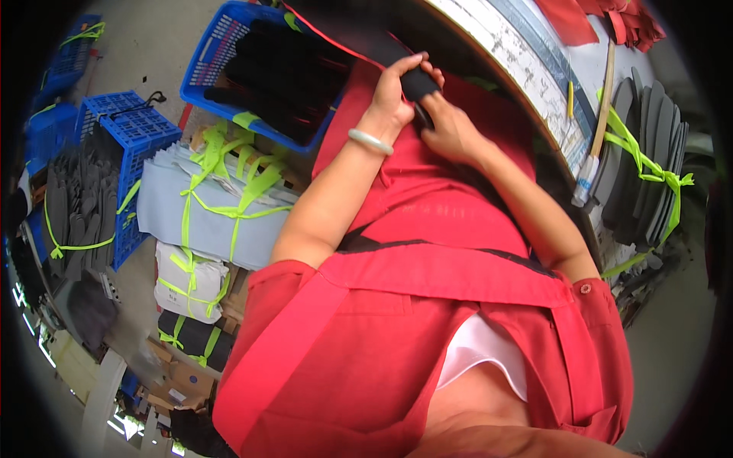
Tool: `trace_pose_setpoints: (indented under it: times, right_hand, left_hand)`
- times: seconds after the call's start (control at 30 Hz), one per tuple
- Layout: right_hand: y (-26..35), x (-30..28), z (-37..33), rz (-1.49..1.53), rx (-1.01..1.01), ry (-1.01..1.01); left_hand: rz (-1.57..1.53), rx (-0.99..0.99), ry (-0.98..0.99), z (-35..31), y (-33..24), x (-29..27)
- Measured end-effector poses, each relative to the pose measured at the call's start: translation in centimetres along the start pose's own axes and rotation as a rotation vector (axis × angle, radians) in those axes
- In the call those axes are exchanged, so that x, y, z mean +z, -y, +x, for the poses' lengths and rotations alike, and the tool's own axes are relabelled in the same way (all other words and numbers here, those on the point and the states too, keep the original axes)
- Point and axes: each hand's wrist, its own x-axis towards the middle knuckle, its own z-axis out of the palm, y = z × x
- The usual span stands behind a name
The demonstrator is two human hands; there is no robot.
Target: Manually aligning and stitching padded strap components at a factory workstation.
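Black material, apparently a flexible piece (418, 82), sits between both hands above the red apron (443, 206). The left hand (395, 88) curls its fingers around it; the right hand (452, 131) is closed on its lower end. Right of them runs a white worktable (496, 38) with a yellow pencil (570, 99); to the left stands a blue plastic crate (205, 65) of black pieces (279, 72), just beyond tied pale-grey sheets (164, 195).

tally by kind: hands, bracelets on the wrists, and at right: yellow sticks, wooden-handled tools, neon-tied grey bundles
Hands (left hand, right hand): 2
Pale bracelet: 1
Yellow stick: 1
Wooden-handled tool: 1
Neon-tied grey bundle: 1
Total: 6
Held black material: piece count unclear, left out
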Motion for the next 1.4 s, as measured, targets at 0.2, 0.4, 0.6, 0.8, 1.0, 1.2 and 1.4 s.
trace_pose_setpoints:
  times: [0.2, 0.4, 0.6, 0.8, 1.0, 1.2, 1.4]
  right_hand:
    - [0.7, -0.1, 3.3, -0.076, 0.001, 0.039]
    - [1.8, -0.7, 1.9, -0.119, 0.063, 0.030]
    - [1.6, -1.0, 0.4, -0.053, 0.027, 0.038]
    - [2.1, -1.4, 4.8, -0.121, 0.141, 0.212]
    - [3.2, -1.2, 0.2, -0.116, 0.015, 0.021]
    - [2.8, -1.1, 2.2, -0.184, 0.111, 0.127]
    - [1.8, -0.7, 4.1, -0.316, 0.081, 0.147]
  left_hand:
    - [-0.040, -0.001, 0.003, 0.9, -1.0, -0.1]
    - [0.013, 0.053, 0.075, 0.4, -0.2, -0.4]
    - [-0.062, 0.014, -0.043, -1.4, -0.7, 1.7]
    - [-0.160, -0.001, 0.024, 0.8, -1.1, -0.3]
    - [-0.106, 0.038, 0.128, 0.2, -1.5, -1.0]
    - [-0.037, 0.012, 0.044, -0.8, -1.1, 0.8]
    - [-0.021, 0.042, 0.053, 0.9, -1.1, -0.4]
